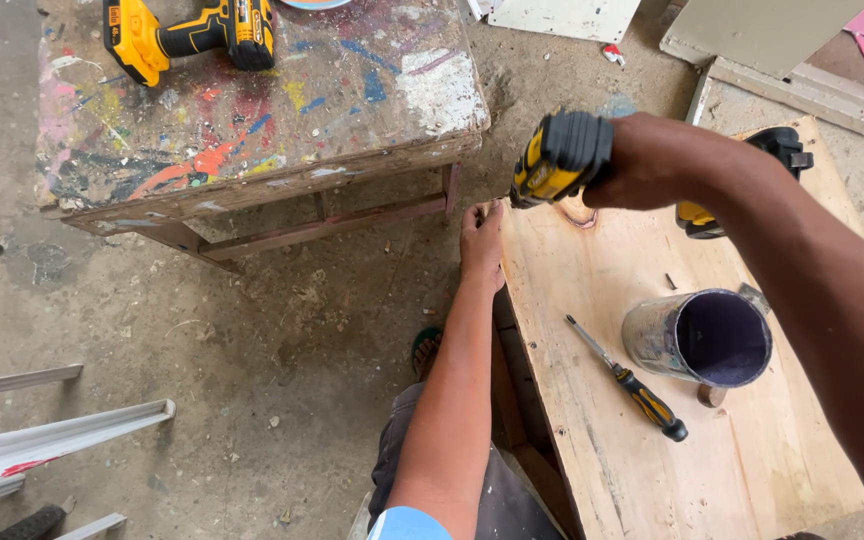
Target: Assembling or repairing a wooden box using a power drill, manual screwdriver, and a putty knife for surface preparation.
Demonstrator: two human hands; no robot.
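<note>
My right hand grips a yellow and black cordless drill, holding it nose-down over the far corner of a plywood board. My left hand rests against the board's left edge near that corner, fingers together on the wood. On the board lie a yellow and black screwdriver and a grey paint-stained tube on its side, its open end facing me. The drill's bit is hidden behind its body.
A paint-splattered wooden table stands at the upper left with a second yellow drill on it. White plastic chair legs lie at the lower left. Boards and scraps are stacked at the upper right. My foot in a sandal shows on the concrete floor.
</note>
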